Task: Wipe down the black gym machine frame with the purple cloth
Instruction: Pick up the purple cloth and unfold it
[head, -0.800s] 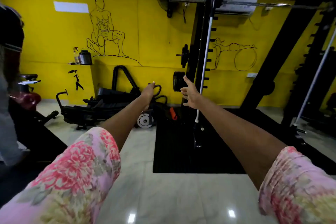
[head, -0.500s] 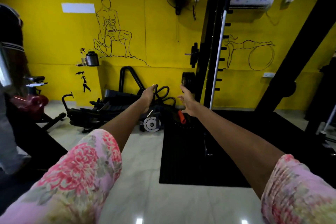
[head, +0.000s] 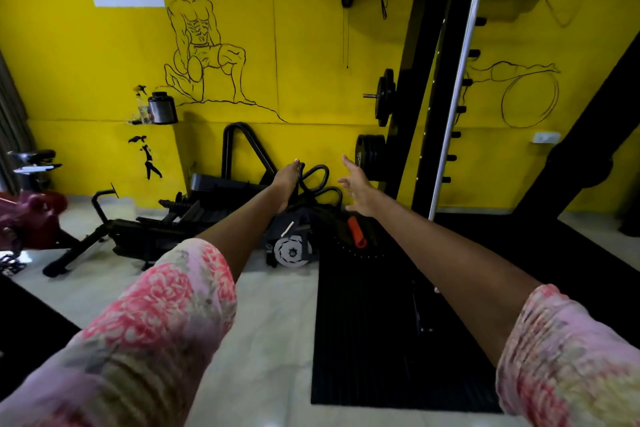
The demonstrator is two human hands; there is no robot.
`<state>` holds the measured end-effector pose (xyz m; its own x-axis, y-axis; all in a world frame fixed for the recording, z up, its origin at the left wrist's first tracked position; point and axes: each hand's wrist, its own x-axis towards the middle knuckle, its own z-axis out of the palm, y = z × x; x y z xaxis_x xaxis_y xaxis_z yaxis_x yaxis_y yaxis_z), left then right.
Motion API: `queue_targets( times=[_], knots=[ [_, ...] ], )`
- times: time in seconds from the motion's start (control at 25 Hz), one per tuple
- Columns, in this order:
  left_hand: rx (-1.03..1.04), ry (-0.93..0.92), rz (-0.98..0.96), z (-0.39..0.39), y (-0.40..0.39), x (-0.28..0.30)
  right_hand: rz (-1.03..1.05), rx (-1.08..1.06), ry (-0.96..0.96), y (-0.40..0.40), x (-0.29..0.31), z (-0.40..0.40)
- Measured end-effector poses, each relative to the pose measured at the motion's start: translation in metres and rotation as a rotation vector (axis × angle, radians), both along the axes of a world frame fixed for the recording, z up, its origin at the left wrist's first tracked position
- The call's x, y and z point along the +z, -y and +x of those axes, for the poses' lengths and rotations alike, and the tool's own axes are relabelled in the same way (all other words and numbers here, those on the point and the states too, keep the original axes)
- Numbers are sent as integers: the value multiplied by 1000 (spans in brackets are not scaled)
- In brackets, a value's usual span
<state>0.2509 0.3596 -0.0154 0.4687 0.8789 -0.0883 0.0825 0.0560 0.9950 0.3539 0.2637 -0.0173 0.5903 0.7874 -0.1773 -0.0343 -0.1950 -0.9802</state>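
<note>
- I see the frame (head: 414, 87) as a tall black upright on the right half of the view, matte and dark against the yellow wall (head: 294, 28).
- Its long axis runs nearly vertical, leaning slightly so the top sits further right than the foot; the top runs out of view.
- A chrome rod (head: 457, 97) runs alongside it on the right, at the same lean, with a row of short black pegs beside it.
- A second black beam (head: 585, 149) slants up to the right edge.
- Plates (head: 370, 156) hang on the left side of the upright, a smaller pair above a larger stack.
- The upright's foot stands on a black ribbed mat (head: 363, 340) laid on the pale floor (head: 270, 340).
- My left hand (head: 286, 184) is stretched forward, fingers straight and together, holding nothing.
- My right hand (head: 356, 185) reaches toward the upright with fingers spread apart, also holding nothing; it sits just left of the upright, and I cannot tell whether it touches the plates.
- No purple cloth shows up in my view.
- Both sleeves (head: 166, 322) are pink and floral.
- Low black gear with looped handles (head: 311, 180) and an orange grip (head: 356, 232) lies by the wall beyond the hands.
</note>
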Motion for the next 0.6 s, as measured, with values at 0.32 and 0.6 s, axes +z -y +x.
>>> queue_targets(
  times=[0.32,0.6],
  knots=[
    [14,-28,-34,119,-154,-31,-16,33,-31,-165,-32,129],
    [41,-39,-86,215,-273,-46,-101,52,-86,-303,-46,242]
  ],
)
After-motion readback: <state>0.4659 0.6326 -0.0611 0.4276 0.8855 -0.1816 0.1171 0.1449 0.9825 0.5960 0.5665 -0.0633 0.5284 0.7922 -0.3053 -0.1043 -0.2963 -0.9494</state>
